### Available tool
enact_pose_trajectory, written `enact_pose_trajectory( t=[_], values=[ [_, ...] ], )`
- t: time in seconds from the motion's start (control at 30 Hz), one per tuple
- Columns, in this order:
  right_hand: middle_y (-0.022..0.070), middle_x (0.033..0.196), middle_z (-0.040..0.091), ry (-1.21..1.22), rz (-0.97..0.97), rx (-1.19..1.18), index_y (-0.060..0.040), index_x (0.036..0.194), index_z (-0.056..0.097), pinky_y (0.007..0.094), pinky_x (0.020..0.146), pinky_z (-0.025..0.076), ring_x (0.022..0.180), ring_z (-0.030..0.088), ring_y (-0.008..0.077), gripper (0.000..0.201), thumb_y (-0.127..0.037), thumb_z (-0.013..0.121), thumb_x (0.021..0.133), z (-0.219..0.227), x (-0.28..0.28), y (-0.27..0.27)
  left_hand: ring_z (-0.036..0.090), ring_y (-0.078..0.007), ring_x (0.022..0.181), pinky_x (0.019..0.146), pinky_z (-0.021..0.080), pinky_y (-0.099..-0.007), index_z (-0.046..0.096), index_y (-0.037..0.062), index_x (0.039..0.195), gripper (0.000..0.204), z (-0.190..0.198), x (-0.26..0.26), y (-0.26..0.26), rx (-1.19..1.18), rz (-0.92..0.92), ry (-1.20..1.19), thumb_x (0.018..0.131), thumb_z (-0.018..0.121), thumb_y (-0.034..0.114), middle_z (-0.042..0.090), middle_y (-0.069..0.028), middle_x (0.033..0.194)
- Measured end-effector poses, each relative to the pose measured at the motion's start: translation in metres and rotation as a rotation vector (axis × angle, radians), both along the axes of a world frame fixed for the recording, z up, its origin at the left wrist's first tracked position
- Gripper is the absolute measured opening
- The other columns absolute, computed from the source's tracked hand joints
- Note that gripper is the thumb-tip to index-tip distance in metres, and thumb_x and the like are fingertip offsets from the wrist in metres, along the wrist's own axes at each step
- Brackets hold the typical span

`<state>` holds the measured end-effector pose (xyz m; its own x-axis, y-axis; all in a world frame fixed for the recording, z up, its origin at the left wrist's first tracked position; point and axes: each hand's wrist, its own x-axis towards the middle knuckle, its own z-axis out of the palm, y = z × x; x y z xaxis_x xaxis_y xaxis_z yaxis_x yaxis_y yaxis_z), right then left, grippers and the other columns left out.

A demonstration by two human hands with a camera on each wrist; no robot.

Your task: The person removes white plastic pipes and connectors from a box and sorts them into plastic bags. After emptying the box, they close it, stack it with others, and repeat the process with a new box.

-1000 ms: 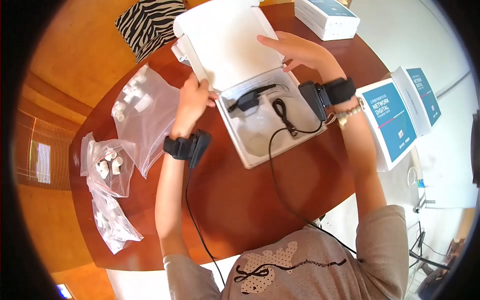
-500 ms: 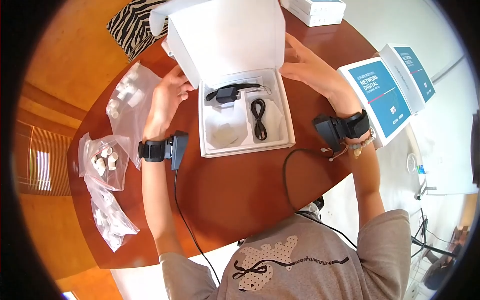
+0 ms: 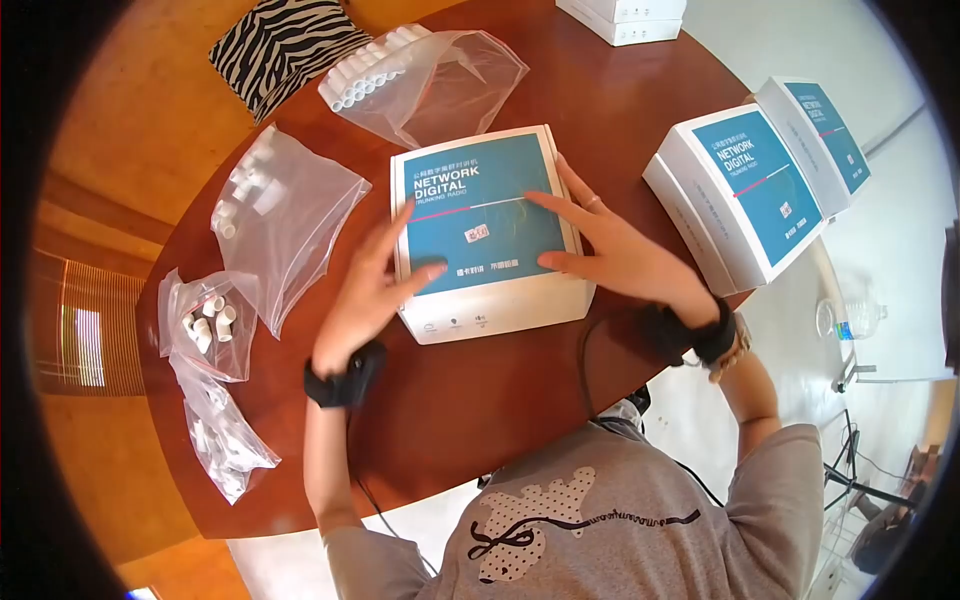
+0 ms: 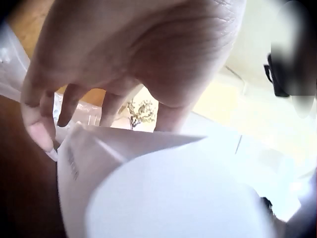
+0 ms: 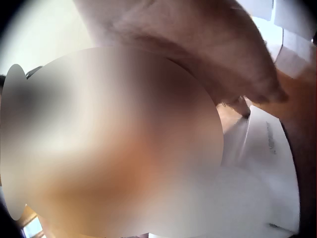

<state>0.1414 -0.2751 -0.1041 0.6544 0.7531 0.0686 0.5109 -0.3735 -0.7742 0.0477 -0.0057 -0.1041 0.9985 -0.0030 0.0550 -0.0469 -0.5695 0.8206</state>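
Note:
A white box (image 3: 490, 312) with a blue printed lid (image 3: 476, 260) lies on the table, its lid down. The lid reads "NETWORK DIGITAL". My left hand (image 3: 362, 295) lies along the box's left side, fingers extended and thumb over the lid's lower left. From the right, my right hand (image 3: 620, 250) reaches over the lid, with one finger along the far right edge and others across the top. In the left wrist view, fingers lie against the white box wall (image 4: 148, 198). The contents of the box are hidden. Much of the right wrist view is blurred.
Two similar boxes (image 3: 740, 200) stand at the right, and more white boxes (image 3: 630, 22) sit at the back. A bag of white tubes (image 3: 375, 80) lies behind the box. Bags of white fittings (image 3: 265, 190) line the left. A zebra-patterned cushion (image 3: 280, 50) is beyond the table.
The lid, earlier raised over a black cable and other black items, has come down over the box. Both hands have moved from the lid's sides onto the top and edges of the box.

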Motion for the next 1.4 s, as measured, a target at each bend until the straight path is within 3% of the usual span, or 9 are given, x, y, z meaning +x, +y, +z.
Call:
enact_pose_trajectory(
  t=[0.17, 0.3, 0.33, 0.53, 0.73, 1.0, 1.1, 1.23, 1.4],
  values=[
    [0.0268, 0.138, 0.037, 0.019, -0.258, -0.085, -0.0058, 0.144, 0.022, 0.0388, 0.101, 0.036, 0.124, 0.042, 0.0385, 0.072, -0.020, 0.062, 0.086, 0.010, -0.035, 0.003, 0.054, -0.0209, 0.112, 0.091, 0.046, -0.0327, 0.035, 0.0010, 0.139, 0.061, -0.006, -0.035, -0.030, -0.069, 0.256, -0.022, 0.086, 0.063, 0.012, 0.055, -0.0173, 0.124],
    [0.0261, 0.122, 0.054, 0.270, -0.219, -0.194, 0.0012, 0.144, 0.014, 0.0364, 0.091, 0.046, 0.107, 0.059, 0.0351, 0.075, -0.013, 0.060, 0.087, 0.025, -0.058, -0.014, 0.052, -0.0200, 0.115, 0.096, 0.043, -0.0328, 0.034, -0.0038, 0.138, 0.057, -0.013, -0.066, -0.038, -0.258, 0.293, 0.016, 0.088, 0.060, 0.006, 0.054, -0.0179, 0.126],
    [0.0243, 0.115, 0.059, 0.257, -0.246, -0.039, 0.0033, 0.142, 0.019, 0.0342, 0.089, 0.047, 0.101, 0.062, 0.0321, 0.070, -0.007, 0.060, 0.086, 0.010, -0.066, -0.022, 0.050, -0.0211, 0.118, 0.097, 0.042, -0.0332, 0.034, -0.0062, 0.137, 0.055, -0.017, -0.072, -0.038, -0.319, 0.288, 0.019, 0.088, 0.058, 0.001, 0.052, -0.0179, 0.127],
    [0.0213, 0.119, 0.058, 0.303, -0.372, 0.037, 0.0079, 0.131, 0.040, 0.0298, 0.092, 0.046, 0.103, 0.062, 0.0238, 0.054, -0.004, 0.063, 0.084, 0.005, -0.081, -0.021, 0.052, -0.0208, 0.115, 0.096, 0.043, -0.0316, 0.032, -0.0067, 0.138, 0.060, -0.012, -0.071, -0.038, -0.458, 0.283, 0.100, 0.085, 0.060, -0.005, 0.051, -0.0177, 0.128],
    [0.0208, 0.117, 0.059, 0.383, -0.441, 0.222, 0.0001, 0.132, 0.045, 0.0311, 0.088, 0.048, 0.106, 0.061, 0.0246, 0.056, -0.002, 0.066, 0.081, -0.002, -0.086, -0.025, 0.053, -0.0202, 0.113, 0.095, 0.044, -0.0312, 0.034, -0.0074, 0.137, 0.063, -0.006, -0.068, -0.037, -0.453, 0.295, 0.151, 0.081, 0.063, -0.007, 0.052, -0.0180, 0.127],
    [0.0231, 0.112, 0.054, 0.174, -0.246, -0.037, -0.0083, 0.146, 0.019, 0.0380, 0.091, 0.042, 0.099, 0.054, 0.0325, 0.084, -0.015, 0.070, 0.079, -0.006, -0.060, -0.032, 0.052, -0.0201, 0.113, 0.088, 0.050, -0.0318, 0.021, 0.0005, 0.144, 0.084, -0.009, -0.055, -0.021, -0.355, 0.111, 0.154, 0.075, 0.066, -0.009, 0.043, -0.0149, 0.136],
    [0.0253, 0.111, 0.053, 0.311, -0.183, -0.167, -0.0098, 0.148, 0.009, 0.0408, 0.091, 0.039, 0.098, 0.052, 0.0364, 0.093, -0.019, 0.070, 0.079, 0.004, -0.051, -0.033, 0.053, -0.0188, 0.110, 0.084, 0.052, -0.0300, 0.020, 0.0026, 0.145, 0.086, -0.003, -0.048, -0.013, -0.353, 0.040, 0.266, 0.074, 0.066, -0.009, 0.045, -0.0146, 0.134],
    [0.0254, 0.111, 0.053, 0.238, -0.154, -0.110, -0.0074, 0.148, 0.007, 0.0414, 0.091, 0.040, 0.099, 0.052, 0.0365, 0.092, -0.016, 0.069, 0.080, 0.000, -0.053, -0.033, 0.056, -0.0177, 0.103, 0.079, 0.053, -0.0281, 0.021, 0.0029, 0.145, 0.085, 0.005, -0.048, -0.012, -0.240, 0.121, 0.399, 0.074, 0.066, -0.009, 0.049, -0.0140, 0.129],
    [0.0207, 0.111, 0.056, -0.037, -0.168, -0.044, -0.0030, 0.146, 0.008, 0.0412, 0.093, 0.040, 0.101, 0.051, 0.0355, 0.087, -0.009, 0.065, 0.081, -0.014, -0.048, -0.027, 0.058, -0.0163, 0.100, 0.076, 0.054, -0.0265, 0.030, 0.0008, 0.141, 0.077, -0.018, -0.041, -0.010, -0.228, 0.112, 0.218, 0.074, 0.066, -0.009, 0.054, -0.0138, 0.121]
  ],
)
